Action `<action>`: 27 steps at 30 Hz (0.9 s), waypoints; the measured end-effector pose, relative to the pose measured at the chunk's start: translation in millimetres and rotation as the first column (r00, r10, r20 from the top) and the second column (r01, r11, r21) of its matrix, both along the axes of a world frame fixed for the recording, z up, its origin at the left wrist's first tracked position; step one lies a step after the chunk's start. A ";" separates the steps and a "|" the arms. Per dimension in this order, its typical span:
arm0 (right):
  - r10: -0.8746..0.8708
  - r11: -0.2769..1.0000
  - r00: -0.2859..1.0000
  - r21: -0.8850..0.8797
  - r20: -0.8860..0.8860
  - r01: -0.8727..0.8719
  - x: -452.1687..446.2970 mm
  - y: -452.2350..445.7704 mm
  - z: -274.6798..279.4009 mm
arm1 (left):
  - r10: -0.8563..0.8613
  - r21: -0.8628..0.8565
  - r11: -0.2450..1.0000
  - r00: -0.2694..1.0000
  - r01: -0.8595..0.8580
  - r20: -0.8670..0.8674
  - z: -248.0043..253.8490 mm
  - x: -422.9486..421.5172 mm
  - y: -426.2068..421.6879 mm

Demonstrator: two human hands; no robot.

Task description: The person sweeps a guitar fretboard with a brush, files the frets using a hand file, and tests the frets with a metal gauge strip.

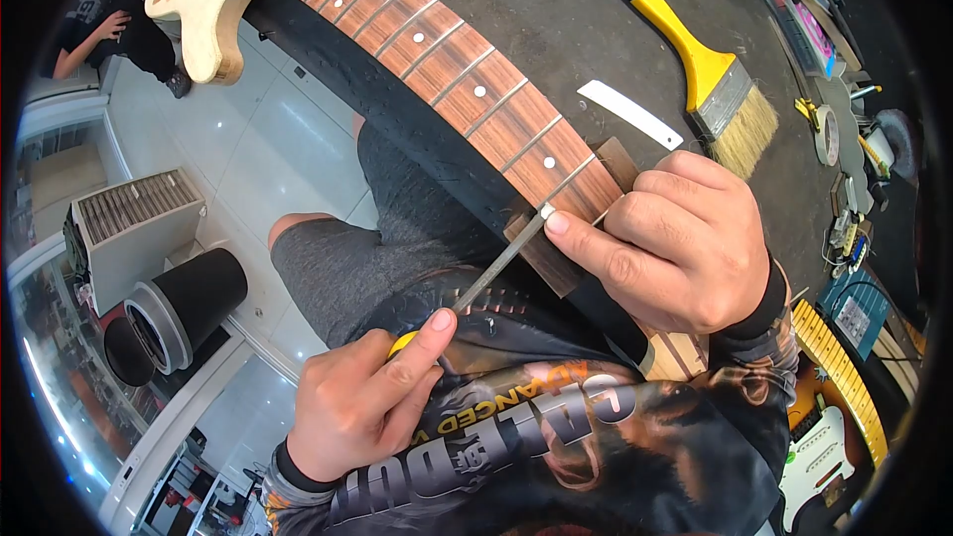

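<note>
A guitar neck (452, 65) with a reddish-brown fretboard, metal frets and white dot inlays lies diagonally across the view. My left hand (357, 402) is closed around the yellow handle of a slim metal file (501, 263), its thumb along the top. The file's tip meets the near edge of the fretboard, in line with a fret by the neck's lower end. My right hand (685, 243) is curled over that end, its index fingertip pressed at the file's tip. Beside this fingertip shows a small white bit (547, 210). My right thumb is hidden.
A wooden block (546, 260) sits under the neck's end. On the dark bench (526, 0) lie a white curved strip (630, 114) and a yellow-handled brush (700, 65). A pale guitar body (204, 10) is upper left. A seated person (124, 25) is beyond; another guitar (829, 447) stands lower right.
</note>
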State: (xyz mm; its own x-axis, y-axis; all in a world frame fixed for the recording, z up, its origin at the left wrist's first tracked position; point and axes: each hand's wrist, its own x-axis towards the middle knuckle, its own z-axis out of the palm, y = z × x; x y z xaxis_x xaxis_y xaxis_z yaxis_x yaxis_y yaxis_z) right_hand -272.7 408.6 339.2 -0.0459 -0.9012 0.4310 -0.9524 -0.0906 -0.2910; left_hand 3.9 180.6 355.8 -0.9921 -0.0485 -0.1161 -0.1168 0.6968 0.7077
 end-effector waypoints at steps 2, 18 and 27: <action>0.000 1.000 1.000 0.008 0.001 0.000 0.0 0.7 1.3 | 0.001 -0.011 1.000 1.000 -0.001 0.005 0.9 -1.4 -0.2; 0.001 1.000 1.000 0.007 0.019 -0.001 -0.4 -0.5 0.7 | -0.011 -0.032 0.999 1.000 0.011 0.000 -0.1 1.8 -5.0; -0.003 1.000 1.000 0.001 0.028 0.003 0.4 -0.6 0.1 | -0.005 -0.028 1.000 1.000 0.005 0.000 0.5 2.4 -3.5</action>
State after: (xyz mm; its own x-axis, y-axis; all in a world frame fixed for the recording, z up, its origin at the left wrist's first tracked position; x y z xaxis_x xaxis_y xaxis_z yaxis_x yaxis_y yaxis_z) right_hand -272.4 408.0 339.4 -0.0601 -0.9014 0.4288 -0.9443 -0.0879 -0.3171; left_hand 6.3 177.1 356.3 -0.9923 -0.0468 -0.1142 -0.1130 0.7169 0.6880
